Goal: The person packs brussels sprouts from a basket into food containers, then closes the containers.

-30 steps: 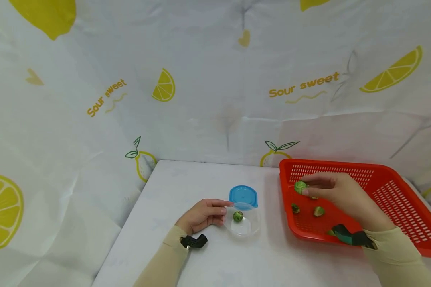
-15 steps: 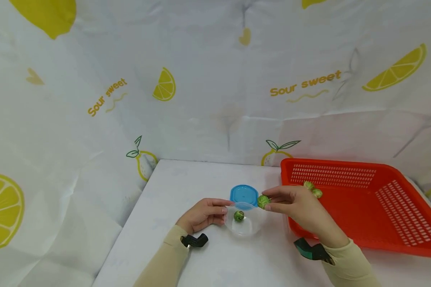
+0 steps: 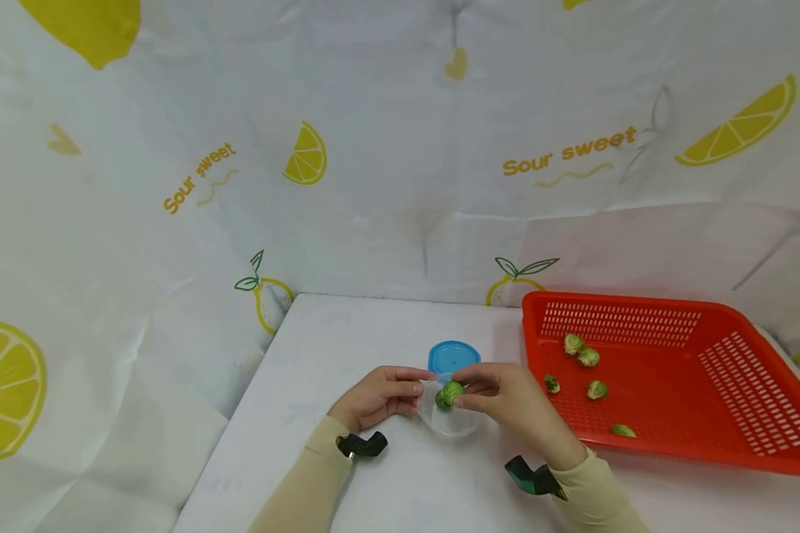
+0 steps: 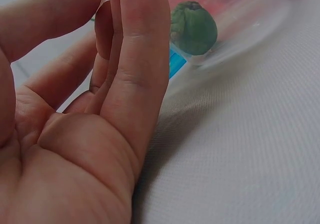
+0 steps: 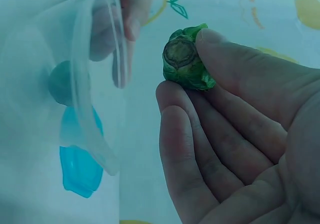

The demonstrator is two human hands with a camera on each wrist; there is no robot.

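Observation:
In the head view my left hand [image 3: 383, 396] grips the left rim of a clear plastic container [image 3: 452, 425] on the table. One Brussels sprout lies inside it; the left wrist view shows this sprout [image 4: 196, 29] through the see-through wall. Over the container's opening, my right hand [image 3: 516, 403] pinches a second Brussels sprout [image 3: 455, 390] between thumb and fingertips. Its cut stem end faces the camera in the right wrist view, where the held sprout [image 5: 186, 59] is apart from the container's rim [image 5: 82, 69].
A blue lid [image 3: 453, 356] lies on the table [image 3: 353, 333] just behind the container. To the right stands a red perforated basket [image 3: 680, 400] with several Brussels sprouts near its left side. A lemon-print sheet [image 3: 387, 148] hangs behind the table.
My right hand has carried a Brussels sprout leftward from the red basket to above the container. The left hand and container stay in place.

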